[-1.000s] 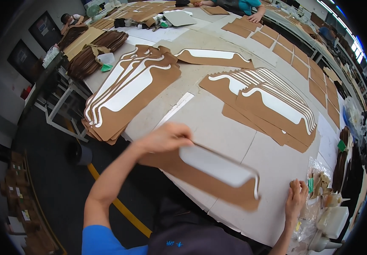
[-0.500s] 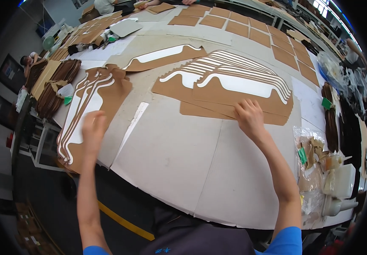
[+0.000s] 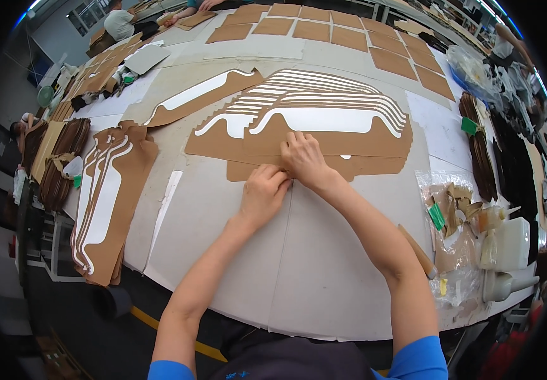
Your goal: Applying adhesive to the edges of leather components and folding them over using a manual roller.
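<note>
Fanned out in the middle of the table lies a stack of brown leather-like sheets [image 3: 362,144], each with a white shape [image 3: 324,121] on it. At the near edge of these sheets my two hands meet. My left hand [image 3: 265,195] has its fingers bent together against the edge, pinching there. My right hand [image 3: 304,159] rests over the front sheet, fingers curled down on the edge beside the left. The fingertips partly hide what they grip. To the left stands a second overlapping pile of brown sheets [image 3: 131,183] with white shapes. A single brown sheet [image 3: 223,96] lies behind.
A wooden-handled tool [image 3: 418,252] lies near my right forearm. Farther right are a plastic bag with scraps [image 3: 454,247] and a white plastic bottle [image 3: 512,244]. Rows of brown panels [image 3: 311,30] cover the far table. Stacked brown pieces [image 3: 64,152] stand at left. People work beyond.
My left hand has left the left pile and come to the middle stack. My right hand has slid left along the stack's near edge. The view has shifted, and the wooden-handled tool now shows.
</note>
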{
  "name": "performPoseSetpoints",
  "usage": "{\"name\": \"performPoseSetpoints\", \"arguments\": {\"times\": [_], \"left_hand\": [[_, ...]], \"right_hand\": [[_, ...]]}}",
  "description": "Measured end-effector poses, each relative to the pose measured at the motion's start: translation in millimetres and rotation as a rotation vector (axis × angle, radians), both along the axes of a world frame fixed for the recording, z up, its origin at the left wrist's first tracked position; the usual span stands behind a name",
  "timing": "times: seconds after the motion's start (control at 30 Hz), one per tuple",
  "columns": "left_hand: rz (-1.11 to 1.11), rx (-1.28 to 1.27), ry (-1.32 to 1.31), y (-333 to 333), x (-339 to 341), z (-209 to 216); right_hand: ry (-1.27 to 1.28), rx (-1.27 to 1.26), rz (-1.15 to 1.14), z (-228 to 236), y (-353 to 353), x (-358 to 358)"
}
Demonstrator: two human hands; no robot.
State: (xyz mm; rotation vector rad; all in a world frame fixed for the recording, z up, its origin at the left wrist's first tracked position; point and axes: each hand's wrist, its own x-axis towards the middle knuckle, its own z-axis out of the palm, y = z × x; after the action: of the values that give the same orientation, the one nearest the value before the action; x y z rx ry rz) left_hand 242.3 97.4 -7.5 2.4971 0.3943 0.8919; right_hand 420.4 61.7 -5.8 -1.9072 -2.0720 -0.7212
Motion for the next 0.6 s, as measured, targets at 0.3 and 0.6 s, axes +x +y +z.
{"name": "performPoseSetpoints", "arguments": {"times": [0.3,0.6], "left_hand": [[0.074,-0.022,0.074,-3,1,-2],[0.156,0.234,0.385,33,50,-12]], "right_hand": [[-0.195,-0.205,-0.109,-8,4,-17],[1.118,0.672,0.125,7,-65,149]]}}
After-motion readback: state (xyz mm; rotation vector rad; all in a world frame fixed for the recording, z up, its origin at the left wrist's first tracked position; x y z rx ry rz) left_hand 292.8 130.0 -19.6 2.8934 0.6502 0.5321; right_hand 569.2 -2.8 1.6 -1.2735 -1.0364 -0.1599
